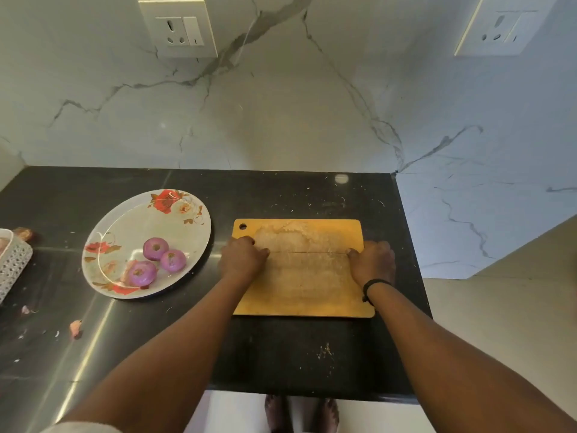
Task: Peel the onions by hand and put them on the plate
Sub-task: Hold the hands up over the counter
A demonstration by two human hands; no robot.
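Three peeled purple onions (156, 248) (173, 261) (142, 273) lie together on the flowered white plate (131, 220) at the left of the black counter. A wooden cutting board (306, 285) lies to the right of the plate. My left hand (242, 259) grips the board's left edge and my right hand (373, 260) grips its right edge, thumbs on top. Nothing lies on the board.
A white perforated basket (12, 260) stands at the far left edge, with a brown onion (24, 234) behind it. Scraps of onion skin (75, 328) lie on the counter front left. Marble walls close the back and right. The counter's front edge is near my feet.
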